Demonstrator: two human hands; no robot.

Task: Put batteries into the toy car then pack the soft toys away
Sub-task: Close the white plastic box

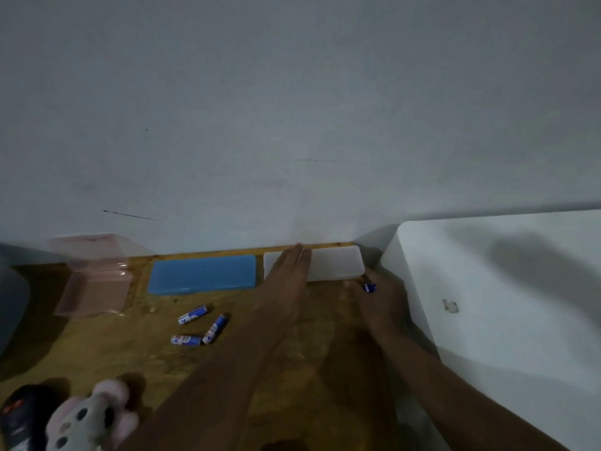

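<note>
Three batteries point(192, 315) loose on tabletop point(97, 353), mid-left; my forearm sweep could roll them. I see left hand point(287, 275) flat on white case point(338, 263), right hand point(380, 301) pinching fourth battery point(369, 286); loose pinch drops it.

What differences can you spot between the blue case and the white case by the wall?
The blue case is bright blue; the white case is pale and frosted. The blue case lies untouched; the left hand rests straight fingers on the white case. Both are flat, round-cornered and lie along the wall.
</note>
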